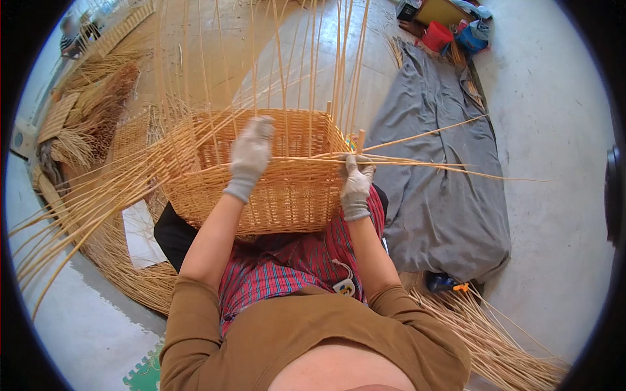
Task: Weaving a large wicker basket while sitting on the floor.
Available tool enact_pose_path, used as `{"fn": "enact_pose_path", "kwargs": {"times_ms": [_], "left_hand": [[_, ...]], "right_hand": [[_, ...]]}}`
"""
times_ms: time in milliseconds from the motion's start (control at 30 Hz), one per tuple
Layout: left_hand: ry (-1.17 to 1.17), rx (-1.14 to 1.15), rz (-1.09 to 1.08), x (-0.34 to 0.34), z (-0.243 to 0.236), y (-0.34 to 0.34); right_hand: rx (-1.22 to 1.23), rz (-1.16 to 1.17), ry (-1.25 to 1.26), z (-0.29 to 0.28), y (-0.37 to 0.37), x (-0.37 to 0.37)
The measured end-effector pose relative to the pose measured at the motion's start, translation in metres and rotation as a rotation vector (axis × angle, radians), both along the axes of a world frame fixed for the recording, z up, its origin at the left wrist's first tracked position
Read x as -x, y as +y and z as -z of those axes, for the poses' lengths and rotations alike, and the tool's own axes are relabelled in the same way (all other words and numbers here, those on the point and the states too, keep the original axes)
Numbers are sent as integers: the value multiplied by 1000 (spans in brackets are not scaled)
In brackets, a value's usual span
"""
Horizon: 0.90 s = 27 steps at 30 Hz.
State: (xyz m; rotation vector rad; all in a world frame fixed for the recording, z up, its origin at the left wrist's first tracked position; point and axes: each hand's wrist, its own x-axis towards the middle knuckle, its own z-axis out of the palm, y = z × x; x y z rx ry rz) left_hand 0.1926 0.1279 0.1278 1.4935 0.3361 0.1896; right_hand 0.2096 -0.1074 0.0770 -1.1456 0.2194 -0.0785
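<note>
A rectangular wicker basket (280, 202) of golden rods rests across my lap, its upright stakes standing tall around the walls. My left hand (251, 151), in a pale work glove, is raised at the near rim. Its fingers look curled together and slightly blurred; what they hold is hidden. At the right near corner my right hand (357, 179), also gloved, grips the basket's rim beside a thick corner post (360, 140). Long loose wicker rods (424, 163) stick out to the right from that corner. More rods (98, 202) fan out from the basket's left end.
To the right lies a grey cloth (443, 189) over something long. Bundles of rods lie at lower right (495, 345) and along the left (130, 270). A red bucket (437, 37) stands at the far right. Another person (70, 39) is at the far left.
</note>
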Motion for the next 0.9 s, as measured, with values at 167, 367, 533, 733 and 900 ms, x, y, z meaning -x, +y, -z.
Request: {"fn": "enact_pose_path", "kwargs": {"times_ms": [167,367,533,733,900], "left_hand": [[472,-422,368,4,44,-26],[523,-241,359,-9,5,-64],[456,-135,295,-10,14,-35],[444,-751,-12,-43,9,-51],[-541,385,-226,-24,13,-59]], "right_hand": [[594,-310,-385,-42,27,-44],[680,-178,-964,-1,23,-152],[-63,-249,-548,17,-37,-35],[-97,-167,-490,-16,-19,-20],[66,-37,-143,-37,-90,-33]]}}
